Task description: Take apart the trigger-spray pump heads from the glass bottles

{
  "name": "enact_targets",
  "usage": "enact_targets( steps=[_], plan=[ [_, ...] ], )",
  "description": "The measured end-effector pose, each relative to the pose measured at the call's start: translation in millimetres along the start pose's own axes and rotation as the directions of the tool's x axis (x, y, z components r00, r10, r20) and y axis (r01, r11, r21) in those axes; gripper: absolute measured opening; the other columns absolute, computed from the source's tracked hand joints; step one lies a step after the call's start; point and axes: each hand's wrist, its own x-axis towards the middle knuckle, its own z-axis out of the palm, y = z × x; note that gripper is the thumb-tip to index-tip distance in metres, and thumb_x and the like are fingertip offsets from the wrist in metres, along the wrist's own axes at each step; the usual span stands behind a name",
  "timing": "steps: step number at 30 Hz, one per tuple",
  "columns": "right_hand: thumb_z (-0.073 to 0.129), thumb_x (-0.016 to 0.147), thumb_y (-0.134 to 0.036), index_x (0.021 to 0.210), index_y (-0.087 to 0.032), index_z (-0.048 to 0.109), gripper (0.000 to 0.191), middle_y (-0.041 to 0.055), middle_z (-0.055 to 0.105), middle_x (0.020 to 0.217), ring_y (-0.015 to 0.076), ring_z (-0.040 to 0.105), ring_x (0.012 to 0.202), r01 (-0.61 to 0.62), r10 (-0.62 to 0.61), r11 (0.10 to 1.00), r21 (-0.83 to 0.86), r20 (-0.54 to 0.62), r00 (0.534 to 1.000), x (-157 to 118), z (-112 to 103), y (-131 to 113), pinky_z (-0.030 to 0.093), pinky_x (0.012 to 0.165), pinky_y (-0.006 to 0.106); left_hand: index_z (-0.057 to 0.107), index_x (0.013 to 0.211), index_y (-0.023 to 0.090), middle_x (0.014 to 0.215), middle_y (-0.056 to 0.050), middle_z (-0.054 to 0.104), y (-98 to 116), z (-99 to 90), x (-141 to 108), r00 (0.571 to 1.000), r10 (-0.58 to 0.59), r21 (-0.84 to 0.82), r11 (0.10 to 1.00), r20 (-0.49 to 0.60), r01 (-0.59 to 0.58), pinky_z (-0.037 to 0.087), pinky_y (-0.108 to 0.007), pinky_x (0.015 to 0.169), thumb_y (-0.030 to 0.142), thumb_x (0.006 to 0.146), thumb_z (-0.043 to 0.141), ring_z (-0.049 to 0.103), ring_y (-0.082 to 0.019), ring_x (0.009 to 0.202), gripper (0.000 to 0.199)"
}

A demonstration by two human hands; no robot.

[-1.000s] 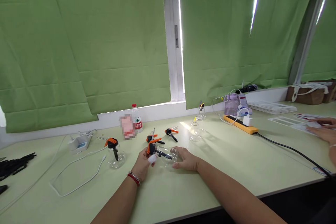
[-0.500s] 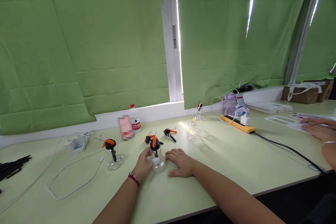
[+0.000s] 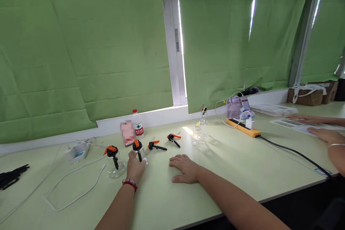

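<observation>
My left hand (image 3: 136, 169) is wrapped around a clear glass oil bottle (image 3: 137, 146) with a black and orange pouring lid. The bottle is upright, its lower part largely hidden by my fingers. Just left of it stands a similar glass bottle (image 3: 115, 169) with the same kind of lid. My right hand (image 3: 185, 169) lies on the tabletop with fingers stretched out, holding nothing. Beyond my hands lie two loose black and orange pouring lids, a nearer lid (image 3: 156, 146) and a farther lid (image 3: 174, 139).
Lidless clear glassware (image 3: 198, 136) stands farther right, with another lidded bottle (image 3: 204, 115) behind it. A water bottle (image 3: 138, 127), a white cable (image 3: 88, 191), an orange power strip (image 3: 244, 128) and a purple jug (image 3: 233, 107) surround the area. Another person's hands (image 3: 326, 134) rest at right.
My left hand has moved the glass bottle leftward, closer to the other lidded bottle. My right hand stays in place. Another hand of the other person has come into view at right.
</observation>
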Motion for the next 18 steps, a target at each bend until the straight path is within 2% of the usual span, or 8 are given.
enact_targets(
  steps=[5, 9, 14, 18],
  plan=[
    [0.053, 0.072, -0.064, 0.123, -0.024, 0.05, 0.065, 0.0086, 0.046, 0.133, 0.0288, 0.039, 0.121, -0.017, 0.017, 1.0, 0.01, 0.008, 1.0, 0, -1, -1, 0.023, 0.102, 0.044, 0.03, 0.125, 0.013, 0.131, -0.018, 0.048, -14, -4.2, 11, 0.999, -0.012, 0.089, 0.996, -0.051, 0.016, 0.037, -0.038, 0.098, 0.033, 0.07, 0.059, 0.047, -0.03, 0.119, 0.065],
    [0.053, 0.072, -0.063, 0.123, -0.025, 0.05, 0.064, 0.0083, 0.046, 0.133, 0.0286, 0.038, 0.121, -0.027, 0.026, 1.0, 0.017, 0.015, 1.0, -1, -3, -2, 0.023, 0.102, 0.044, 0.031, 0.125, 0.014, 0.128, -0.018, 0.05, -25, -6.3, 19, 0.999, 0.005, 0.123, 0.992, -0.053, 0.002, 0.041, -0.037, 0.094, 0.037, 0.072, 0.057, 0.051, -0.029, 0.116, 0.063],
    [0.052, 0.074, -0.061, 0.123, -0.025, 0.05, 0.061, 0.008, 0.047, 0.132, 0.0275, 0.039, 0.121, -0.02, 0.02, 1.0, 0.016, 0.008, 1.0, -1, -1, -2, 0.023, 0.102, 0.043, 0.032, 0.124, 0.014, 0.125, -0.018, 0.051, -27, -6.8, 22, 0.997, 0.025, 0.161, 0.987, -0.07, -0.014, 0.042, -0.037, 0.092, 0.037, 0.073, 0.057, 0.053, -0.029, 0.112, 0.061],
    [0.046, 0.076, -0.064, 0.124, -0.022, 0.048, 0.064, 0.0111, 0.035, 0.141, 0.0297, 0.028, 0.129, -0.141, 0.141, 0.99, -0.023, -0.032, 0.99, 2, 5, 7, 0.02, 0.104, 0.045, 0.033, 0.123, 0.011, 0.122, -0.02, 0.052, -20, -5.2, 16, 0.992, 0.056, 0.208, 0.978, -0.117, -0.03, 0.041, -0.039, 0.093, 0.033, 0.07, 0.061, 0.051, -0.031, 0.114, 0.063]
  ],
)
